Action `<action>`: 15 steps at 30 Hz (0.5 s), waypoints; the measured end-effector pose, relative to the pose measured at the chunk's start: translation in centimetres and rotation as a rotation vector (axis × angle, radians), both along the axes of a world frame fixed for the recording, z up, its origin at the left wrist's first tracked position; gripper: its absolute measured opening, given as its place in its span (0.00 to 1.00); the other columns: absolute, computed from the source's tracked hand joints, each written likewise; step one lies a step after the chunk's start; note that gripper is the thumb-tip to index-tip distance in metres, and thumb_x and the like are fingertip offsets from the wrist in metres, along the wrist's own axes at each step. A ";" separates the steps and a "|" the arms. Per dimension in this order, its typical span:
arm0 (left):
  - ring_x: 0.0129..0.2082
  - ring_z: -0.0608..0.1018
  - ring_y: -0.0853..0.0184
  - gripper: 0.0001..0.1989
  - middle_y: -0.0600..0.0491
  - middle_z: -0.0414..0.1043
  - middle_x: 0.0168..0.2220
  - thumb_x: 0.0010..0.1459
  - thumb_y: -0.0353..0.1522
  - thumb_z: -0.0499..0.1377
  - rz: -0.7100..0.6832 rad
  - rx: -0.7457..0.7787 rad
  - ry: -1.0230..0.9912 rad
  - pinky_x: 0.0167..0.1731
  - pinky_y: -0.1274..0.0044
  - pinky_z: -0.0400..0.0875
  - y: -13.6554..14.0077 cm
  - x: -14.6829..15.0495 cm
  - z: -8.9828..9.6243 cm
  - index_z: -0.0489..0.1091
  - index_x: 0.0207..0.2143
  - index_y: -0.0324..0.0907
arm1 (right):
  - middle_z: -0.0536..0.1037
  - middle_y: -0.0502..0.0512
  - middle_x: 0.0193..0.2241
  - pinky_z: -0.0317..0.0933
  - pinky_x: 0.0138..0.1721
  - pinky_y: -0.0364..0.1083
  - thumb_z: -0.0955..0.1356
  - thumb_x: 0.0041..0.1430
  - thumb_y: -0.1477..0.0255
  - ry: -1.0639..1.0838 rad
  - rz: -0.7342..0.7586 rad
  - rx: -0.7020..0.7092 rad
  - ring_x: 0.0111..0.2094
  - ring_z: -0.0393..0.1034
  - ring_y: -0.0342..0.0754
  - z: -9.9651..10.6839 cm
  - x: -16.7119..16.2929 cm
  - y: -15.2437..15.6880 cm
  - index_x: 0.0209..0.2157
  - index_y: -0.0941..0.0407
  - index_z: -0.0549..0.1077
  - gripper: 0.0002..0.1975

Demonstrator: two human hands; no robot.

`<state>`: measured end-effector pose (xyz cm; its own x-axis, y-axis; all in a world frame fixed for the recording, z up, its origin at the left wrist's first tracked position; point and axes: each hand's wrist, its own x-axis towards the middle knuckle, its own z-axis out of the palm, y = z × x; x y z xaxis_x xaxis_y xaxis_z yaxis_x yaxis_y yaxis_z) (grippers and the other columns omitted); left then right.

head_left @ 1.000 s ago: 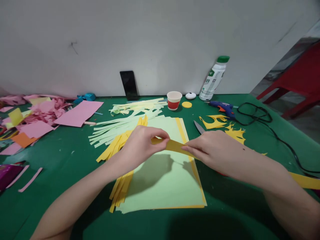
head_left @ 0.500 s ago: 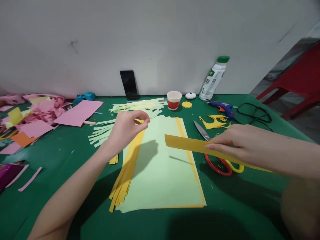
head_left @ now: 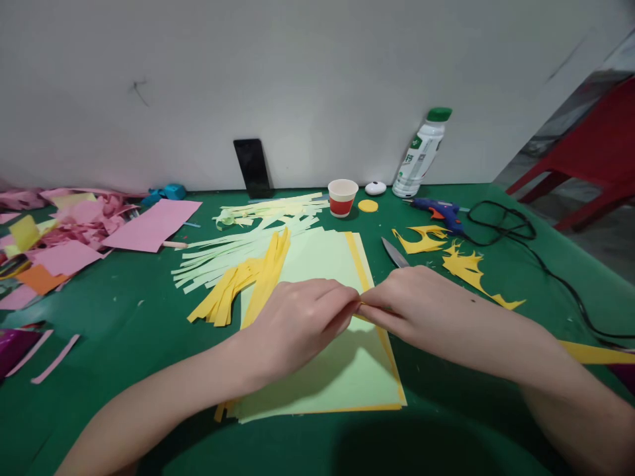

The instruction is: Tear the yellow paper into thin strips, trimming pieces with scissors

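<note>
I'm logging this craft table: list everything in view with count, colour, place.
Wall: one, white, back
Table: one, green, underneath
Phone: one, black, against wall
Cup: one, red and white, back
Disc: one, yellow, beside cup
Oval: one, white, back
Bottle: one, white, back
Glue gun: one, blue, right
Cord: one, black, right
Scissors: one, grey blade, right
Scraps: several, yellow, right
Sheets: several, pale green, centre
Cut strips: many, yellow and green, centre
Held strip: one, yellow, right
Papers: uncountable, mostly pink, left
Oddment: count unclear, blue, left
Packet: one, purple, left
Chair: one, red, right
Left hand: one, centre
Right hand: one, centre-right
</note>
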<state>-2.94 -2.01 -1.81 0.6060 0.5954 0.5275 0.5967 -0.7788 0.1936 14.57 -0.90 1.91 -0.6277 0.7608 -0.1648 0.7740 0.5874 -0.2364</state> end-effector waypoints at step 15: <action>0.26 0.76 0.69 0.08 0.53 0.77 0.29 0.52 0.29 0.55 0.316 -0.272 -0.123 0.28 0.79 0.70 4.6 -3.4 1.5 0.74 0.27 0.39 | 0.58 0.47 0.14 0.43 0.22 0.44 0.53 0.60 0.58 -0.031 -0.191 -0.072 0.18 0.50 0.41 0.7 2.1 1.7 0.16 0.57 0.57 0.24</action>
